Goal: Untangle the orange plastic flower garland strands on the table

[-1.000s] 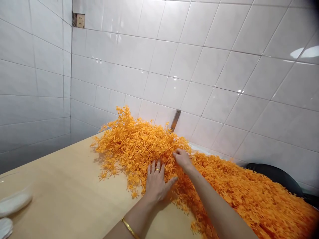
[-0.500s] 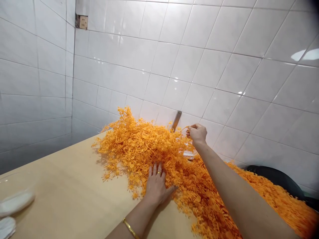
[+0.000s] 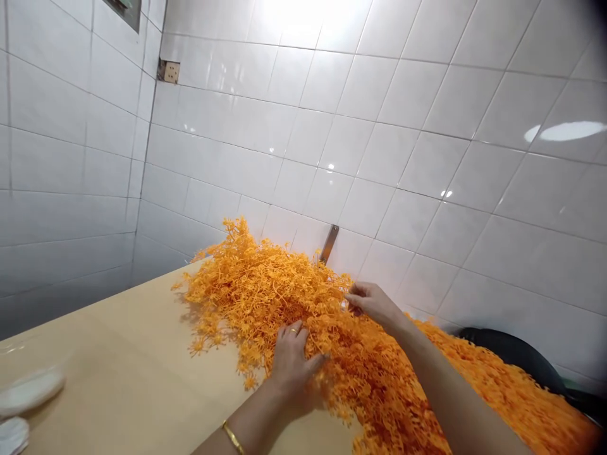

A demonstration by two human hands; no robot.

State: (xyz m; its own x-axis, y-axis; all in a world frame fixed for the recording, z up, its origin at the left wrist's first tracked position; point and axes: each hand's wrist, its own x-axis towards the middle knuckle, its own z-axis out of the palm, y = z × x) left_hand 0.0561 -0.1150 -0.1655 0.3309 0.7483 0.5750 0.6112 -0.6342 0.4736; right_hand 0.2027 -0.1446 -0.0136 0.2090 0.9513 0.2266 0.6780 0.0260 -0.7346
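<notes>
A big heap of orange plastic sprigs [image 3: 265, 284] lies across the light wooden table [image 3: 118, 373] against the tiled wall. My left hand [image 3: 293, 360], with a ring and a gold bangle, rests on the heap's near edge, its fingers curled into the sprigs. My right hand [image 3: 372, 302] is on top of the heap a little farther back, fingers pinched on orange sprigs. What exactly the fingertips hold is partly buried.
White tiled walls meet in a corner at the left, with a socket [image 3: 169, 71] high up. A metal bracket [image 3: 329, 244] sticks up behind the heap. White pads [image 3: 28, 392] lie at the table's left edge. A dark container [image 3: 516, 351] sits at right.
My right hand, raised near the wall half a second ago, has come back down onto the heap. My left hand's fingers have curled from flat into the sprigs. The view tilted up slightly.
</notes>
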